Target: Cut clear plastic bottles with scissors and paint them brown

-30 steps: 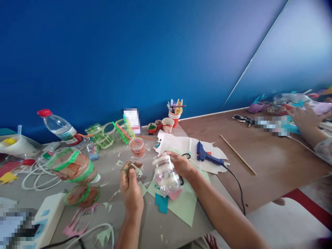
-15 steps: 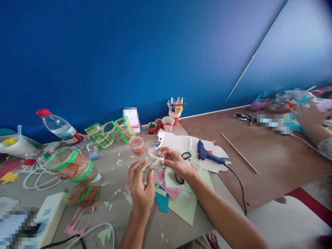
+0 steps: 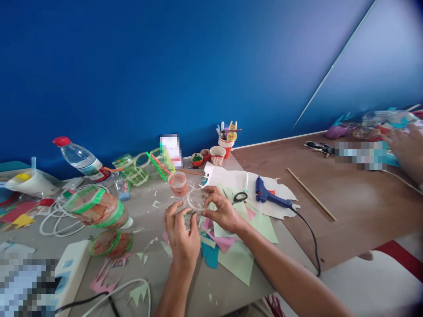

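A small clear plastic cup [image 3: 197, 199] is tilted between my hands, its round rim towards the wall. My right hand [image 3: 222, 210] grips its right side between thumb and fingers. Curled around its lower left part, my left hand [image 3: 182, 233] holds it too; the contact is partly hidden. Just behind stands a similar clear cup with reddish-brown contents [image 3: 178, 185]. Black-handled scissors [image 3: 240, 197] lie beside my right hand, on green and pink paper scraps [image 3: 238, 264]. Further right, a blue glue gun [image 3: 272, 198] rests on a white paper cutout [image 3: 228, 177].
A wooden stick [image 3: 310, 193] lies on the brown board at right; another person's hand [image 3: 408, 147] is beyond it. Left are a red-capped water bottle [image 3: 87, 163], a green-banded brown bottle [image 3: 99, 207], white cables and a power strip [image 3: 72, 268]. Paper cups with tools [image 3: 226, 143] stand by the wall.
The clear cup has turned so its round opening shows more plainly, and my fingers have shifted slightly around it. The whole view has swung a little left.
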Demonstrator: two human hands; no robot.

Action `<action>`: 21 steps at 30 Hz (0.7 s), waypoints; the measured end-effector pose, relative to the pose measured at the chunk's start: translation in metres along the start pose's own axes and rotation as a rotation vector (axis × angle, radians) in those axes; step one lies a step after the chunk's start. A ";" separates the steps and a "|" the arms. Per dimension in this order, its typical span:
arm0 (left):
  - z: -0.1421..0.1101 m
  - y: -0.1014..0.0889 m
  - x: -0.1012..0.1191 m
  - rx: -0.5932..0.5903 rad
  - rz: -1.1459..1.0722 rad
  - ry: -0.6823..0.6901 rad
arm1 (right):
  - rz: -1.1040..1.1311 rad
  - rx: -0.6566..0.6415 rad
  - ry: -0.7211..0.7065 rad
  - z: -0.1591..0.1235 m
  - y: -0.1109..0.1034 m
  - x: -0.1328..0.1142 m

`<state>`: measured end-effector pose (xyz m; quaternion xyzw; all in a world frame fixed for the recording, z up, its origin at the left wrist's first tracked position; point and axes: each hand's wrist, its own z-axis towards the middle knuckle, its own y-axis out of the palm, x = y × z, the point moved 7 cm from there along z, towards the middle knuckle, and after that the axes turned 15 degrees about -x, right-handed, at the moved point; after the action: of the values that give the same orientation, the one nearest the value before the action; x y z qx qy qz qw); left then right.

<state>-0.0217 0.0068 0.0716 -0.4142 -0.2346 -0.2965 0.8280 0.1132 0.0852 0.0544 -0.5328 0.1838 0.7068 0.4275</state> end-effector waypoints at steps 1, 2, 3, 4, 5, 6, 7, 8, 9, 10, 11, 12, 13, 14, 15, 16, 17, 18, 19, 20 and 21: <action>-0.001 0.000 0.000 0.002 0.021 0.008 | -0.001 0.003 0.003 0.000 0.000 0.000; -0.001 0.000 0.000 0.008 0.036 0.014 | -0.002 0.004 0.007 0.000 0.001 0.001; -0.002 0.000 0.000 0.016 0.043 0.018 | -0.004 0.004 0.010 0.000 0.001 0.001; -0.002 0.000 0.000 0.022 0.041 0.019 | -0.007 0.004 0.012 0.000 0.002 0.001; -0.002 0.000 0.000 0.026 0.035 0.018 | -0.010 0.004 0.011 0.000 0.002 0.001; -0.003 0.000 -0.001 0.026 0.030 0.018 | -0.012 0.006 0.010 0.000 0.002 0.001; -0.002 0.000 -0.001 0.024 0.029 0.018 | -0.013 0.009 0.008 0.000 0.003 0.001; -0.002 0.001 -0.001 0.020 0.032 0.016 | -0.015 0.014 0.009 -0.001 0.002 0.001; -0.002 0.001 -0.001 0.018 0.040 0.015 | -0.018 0.019 0.011 -0.001 0.002 0.001; -0.002 0.001 -0.002 0.015 0.050 0.013 | -0.023 0.022 0.013 -0.001 0.002 0.000; -0.001 0.002 -0.002 0.009 0.062 0.011 | -0.030 0.022 0.015 -0.001 0.003 0.000; -0.001 0.003 -0.002 0.003 0.077 0.012 | -0.038 0.022 0.016 -0.001 0.003 0.000; -0.001 0.003 -0.001 -0.001 0.095 0.016 | -0.046 0.021 0.018 -0.001 0.003 -0.001; -0.001 0.004 -0.001 -0.005 0.113 0.024 | -0.054 0.024 0.020 -0.001 0.003 -0.001; -0.001 0.005 0.001 -0.009 0.130 0.035 | -0.061 0.033 0.027 -0.001 0.002 -0.001; -0.001 0.006 0.003 -0.014 0.147 0.048 | -0.066 0.052 0.038 -0.001 0.000 0.000; -0.001 0.007 0.005 -0.016 0.160 0.061 | -0.068 0.082 0.050 -0.001 -0.003 0.002; -0.002 0.007 0.007 -0.018 0.166 0.077 | -0.060 0.120 0.062 -0.002 -0.006 0.004; -0.002 0.006 0.009 -0.020 0.161 0.093 | -0.031 0.162 0.072 -0.002 -0.010 0.007; -0.003 0.005 0.011 -0.018 0.147 0.110 | 0.025 0.205 0.078 -0.002 -0.014 0.010; -0.003 0.003 0.012 -0.016 0.121 0.124 | 0.105 0.245 0.078 -0.003 -0.018 0.015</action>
<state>-0.0104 0.0016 0.0761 -0.4152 -0.1552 -0.2726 0.8540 0.1285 0.0998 0.0438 -0.4934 0.3130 0.6792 0.4441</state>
